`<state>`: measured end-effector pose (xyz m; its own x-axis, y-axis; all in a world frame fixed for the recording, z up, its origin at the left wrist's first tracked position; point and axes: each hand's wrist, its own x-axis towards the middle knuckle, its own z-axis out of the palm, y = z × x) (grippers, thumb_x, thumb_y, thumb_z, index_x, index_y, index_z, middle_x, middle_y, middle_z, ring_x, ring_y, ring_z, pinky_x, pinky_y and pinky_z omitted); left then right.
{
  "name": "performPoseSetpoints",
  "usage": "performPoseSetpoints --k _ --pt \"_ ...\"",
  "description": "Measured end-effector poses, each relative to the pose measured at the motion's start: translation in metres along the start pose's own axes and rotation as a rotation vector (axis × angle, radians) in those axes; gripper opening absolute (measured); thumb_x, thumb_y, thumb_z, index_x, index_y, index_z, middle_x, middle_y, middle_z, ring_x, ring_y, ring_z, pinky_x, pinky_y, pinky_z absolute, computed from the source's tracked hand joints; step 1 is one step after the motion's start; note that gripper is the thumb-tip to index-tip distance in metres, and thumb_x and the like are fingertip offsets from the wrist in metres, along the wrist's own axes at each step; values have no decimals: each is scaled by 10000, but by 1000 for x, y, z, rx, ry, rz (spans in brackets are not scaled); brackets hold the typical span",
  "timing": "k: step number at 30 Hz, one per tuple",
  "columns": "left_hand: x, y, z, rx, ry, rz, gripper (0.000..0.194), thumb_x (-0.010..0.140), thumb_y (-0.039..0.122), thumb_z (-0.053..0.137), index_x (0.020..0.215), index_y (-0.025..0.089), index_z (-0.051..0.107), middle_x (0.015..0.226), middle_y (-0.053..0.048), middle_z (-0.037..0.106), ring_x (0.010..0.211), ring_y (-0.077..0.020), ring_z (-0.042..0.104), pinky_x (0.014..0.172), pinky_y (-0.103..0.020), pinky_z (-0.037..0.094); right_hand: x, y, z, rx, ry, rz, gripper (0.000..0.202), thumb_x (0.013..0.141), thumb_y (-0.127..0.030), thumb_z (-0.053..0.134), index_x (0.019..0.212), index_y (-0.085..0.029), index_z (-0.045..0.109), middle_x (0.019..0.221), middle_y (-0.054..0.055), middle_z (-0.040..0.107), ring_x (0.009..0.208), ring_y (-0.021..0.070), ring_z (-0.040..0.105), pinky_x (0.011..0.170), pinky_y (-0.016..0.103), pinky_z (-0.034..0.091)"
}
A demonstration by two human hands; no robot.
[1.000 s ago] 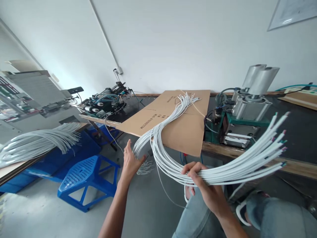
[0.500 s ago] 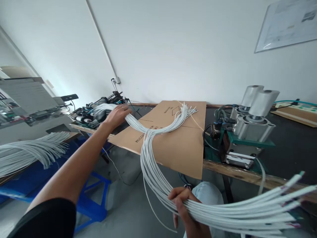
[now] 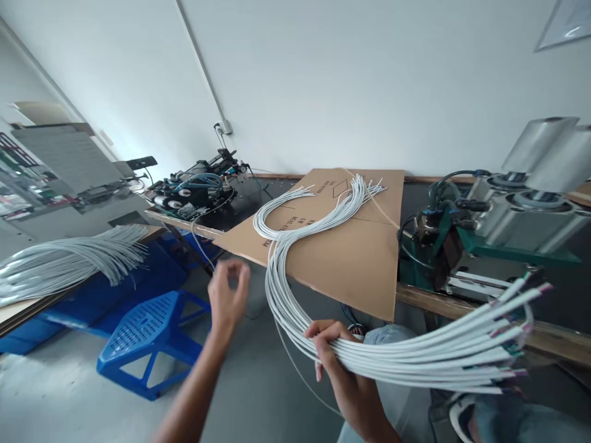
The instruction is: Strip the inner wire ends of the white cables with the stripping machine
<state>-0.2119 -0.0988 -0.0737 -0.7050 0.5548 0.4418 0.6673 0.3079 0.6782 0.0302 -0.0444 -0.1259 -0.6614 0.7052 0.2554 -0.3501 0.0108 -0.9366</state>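
My right hand (image 3: 344, 363) is wrapped around a thick bundle of white cables (image 3: 286, 307). From it the cut ends fan out to the right, showing coloured wire tips. Leftward, the bundle bends up over the table edge onto a flat cardboard sheet (image 3: 341, 271). There it divides into two branches, one curling left and one reaching toward the back. My left hand (image 3: 229, 295) is in the air left of the bundle, apart from it. Its fingers are loosely curled, with a gap between thumb and forefinger and nothing visible in them. It is slightly blurred.
A press-like machine with silver cylinders (image 3: 538, 147) stands on the right of the table. Another black machine (image 3: 194, 191) is at its left end. At far left, more white cables (image 3: 78, 261) lie on a bench beside a blue stool (image 3: 143, 326).
My left hand has let go of the bundle's left branch and come back toward me. That branch now lies curled on the cardboard. My right hand keeps its hold; the view has shifted.
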Motion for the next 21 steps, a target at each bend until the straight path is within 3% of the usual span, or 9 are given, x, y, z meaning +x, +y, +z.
performPoseSetpoints --k 3,4,6,8,10,14,18,21 --pt "-90 -18 29 -219 -183 -115 552 1001 606 424 877 149 707 775 -61 725 703 -231 690 640 -344 569 1 -2 -3 -47 -35 -20 274 1025 -427 525 859 -221 596 1043 49 675 528 90 535 566 264 517" --pt "-107 -25 40 -274 -229 -147 576 1005 616 414 861 140 706 733 -46 710 627 -200 671 584 -318 553 0 -2 -2 -67 -32 -32 264 1024 -422 529 871 -219 602 1037 48 672 532 91 538 577 266 520" --pt "-121 -41 56 -339 -294 -208 502 1035 545 439 898 134 694 738 -17 692 548 -142 629 533 -286 537 -2 -2 -1 -99 -18 -55 262 1023 -418 534 872 -216 605 1028 47 666 539 92 541 590 269 520" --pt "-113 -60 56 -343 -331 -252 267 1003 390 609 1084 144 674 948 -38 719 710 -154 691 635 -315 591 -2 -3 0 -115 11 -67 268 1027 -418 523 869 -216 603 1020 44 665 533 90 540 586 265 518" --pt "-91 -80 43 -294 -328 -272 290 985 331 646 1219 160 645 1167 -80 696 926 -223 710 775 -403 611 0 -5 -1 -120 55 -73 279 1032 -421 511 866 -215 601 1014 44 672 518 87 548 562 257 519" --pt "-38 -110 12 -110 -297 -245 326 972 333 660 1251 165 645 1264 -79 666 1050 -286 685 868 -464 591 8 -13 -10 -182 158 -126 280 1013 -427 544 860 -208 629 966 49 698 484 91 572 534 256 535" --pt "1 -119 8 50 -260 -211 334 976 316 658 1276 174 628 1283 -96 658 1055 -269 685 871 -468 591 17 -20 -24 -172 258 -147 292 959 -463 619 849 -196 657 914 55 721 460 97 558 503 262 540" --pt "0 -113 16 146 -220 -184 327 976 319 658 1266 171 634 1270 -92 664 1043 -267 689 863 -461 594 18 -18 -26 -49 265 -101 300 934 -467 648 820 -189 652 923 52 724 451 83 543 483 251 523"
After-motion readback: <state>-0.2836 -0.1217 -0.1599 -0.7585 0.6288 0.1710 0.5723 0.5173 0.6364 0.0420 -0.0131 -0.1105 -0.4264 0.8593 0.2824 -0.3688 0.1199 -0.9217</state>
